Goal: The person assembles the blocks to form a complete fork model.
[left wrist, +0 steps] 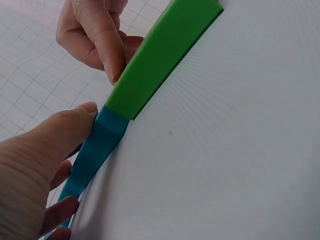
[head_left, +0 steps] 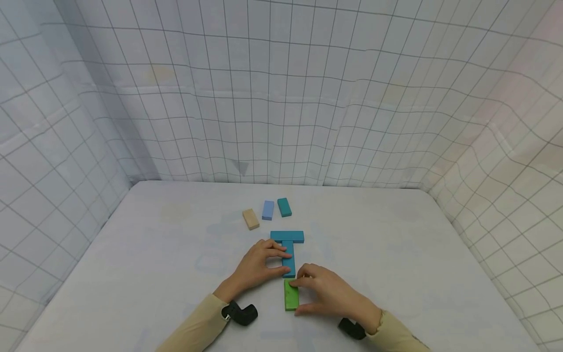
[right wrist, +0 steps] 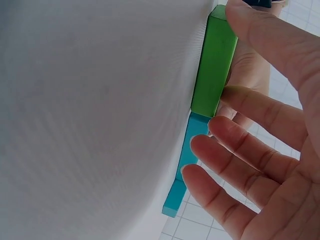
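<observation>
Two blue blocks form a T on the table: a crosswise blue bar [head_left: 287,236] and a lengthwise blue block [head_left: 288,266] below it. My left hand [head_left: 256,266] rests on the lengthwise one, thumb [left wrist: 85,117] near its close end and fingers farther along. A green block [head_left: 291,297] lies in line with it, its far end right at the blue block's close end. My right hand [head_left: 330,291] holds the green block between the thumb [right wrist: 250,22] at its near end and the index finger toward its far end. The other right fingers are spread beside the blue block.
Behind the T lie a tan block [head_left: 250,219], a light blue block [head_left: 268,210] and a teal block [head_left: 284,207]. The white table [head_left: 374,230] is bounded by a grid-patterned curtain [head_left: 281,107] at the back and sides. Dark straps with camera mounts [head_left: 239,313] sit on the wrists.
</observation>
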Motion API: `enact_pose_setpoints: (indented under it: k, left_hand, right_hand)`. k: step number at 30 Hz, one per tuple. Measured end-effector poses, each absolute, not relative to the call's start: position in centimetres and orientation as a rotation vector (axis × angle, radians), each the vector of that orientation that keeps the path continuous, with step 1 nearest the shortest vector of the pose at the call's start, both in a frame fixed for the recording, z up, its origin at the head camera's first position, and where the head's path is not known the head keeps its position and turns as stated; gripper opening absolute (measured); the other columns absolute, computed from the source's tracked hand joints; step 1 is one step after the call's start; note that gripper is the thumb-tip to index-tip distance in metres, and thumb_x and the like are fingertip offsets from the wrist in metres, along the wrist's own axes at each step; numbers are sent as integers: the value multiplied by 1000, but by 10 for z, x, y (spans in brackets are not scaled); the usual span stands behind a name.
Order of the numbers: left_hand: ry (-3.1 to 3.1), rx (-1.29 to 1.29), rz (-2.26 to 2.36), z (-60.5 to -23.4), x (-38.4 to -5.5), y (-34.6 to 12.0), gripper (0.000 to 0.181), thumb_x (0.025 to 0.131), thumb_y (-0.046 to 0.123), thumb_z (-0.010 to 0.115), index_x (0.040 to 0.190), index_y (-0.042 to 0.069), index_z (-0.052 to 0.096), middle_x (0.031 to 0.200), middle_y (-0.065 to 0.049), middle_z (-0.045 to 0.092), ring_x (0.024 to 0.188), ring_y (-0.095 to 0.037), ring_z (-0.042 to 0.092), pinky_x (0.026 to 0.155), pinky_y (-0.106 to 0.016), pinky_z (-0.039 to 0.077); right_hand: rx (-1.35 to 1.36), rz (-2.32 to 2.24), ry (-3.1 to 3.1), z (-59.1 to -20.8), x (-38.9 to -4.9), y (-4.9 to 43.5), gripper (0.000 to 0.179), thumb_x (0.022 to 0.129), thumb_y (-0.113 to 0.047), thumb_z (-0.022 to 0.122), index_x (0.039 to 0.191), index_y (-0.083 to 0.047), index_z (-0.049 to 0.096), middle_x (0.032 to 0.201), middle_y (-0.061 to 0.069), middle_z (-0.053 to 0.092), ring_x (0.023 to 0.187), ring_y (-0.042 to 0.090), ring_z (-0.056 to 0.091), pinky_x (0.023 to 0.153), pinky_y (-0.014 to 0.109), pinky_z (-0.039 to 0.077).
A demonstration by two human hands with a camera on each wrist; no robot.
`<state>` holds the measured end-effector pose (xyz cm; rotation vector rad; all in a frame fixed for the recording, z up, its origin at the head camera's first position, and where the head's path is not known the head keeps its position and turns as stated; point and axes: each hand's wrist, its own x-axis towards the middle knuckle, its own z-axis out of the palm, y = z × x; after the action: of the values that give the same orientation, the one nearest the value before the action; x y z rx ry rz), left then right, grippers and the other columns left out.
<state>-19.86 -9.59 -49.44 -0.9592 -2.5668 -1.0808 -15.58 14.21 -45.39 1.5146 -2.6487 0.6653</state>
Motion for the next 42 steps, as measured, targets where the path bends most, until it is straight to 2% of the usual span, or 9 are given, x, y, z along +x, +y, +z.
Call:
enact_pose_setpoints:
  k: [17, 42]
  left_hand:
    - [-2571, -956, -1073, -494, -198, -96, 34, 79, 40, 77, 109, 23, 73, 114, 7, 60, 101, -11, 50, 84, -34, 43]
    - [-2570, -948, -1070, -495, -198, -95, 34, 79, 40, 77, 108, 24, 74, 113, 7, 60, 100, -10, 49, 84, -34, 44]
  right_hand:
    - [1493, 618, -2661, -456, -157, 141, 56, 78, -50, 73, 119, -12, 68, 103, -8, 52, 86, 1, 48, 73, 17, 43]
    - [1478, 609, -2641, -456, -159, 139, 55, 77, -48, 75, 117, -12, 69, 102, -8, 53, 85, 2, 47, 72, 15, 41]
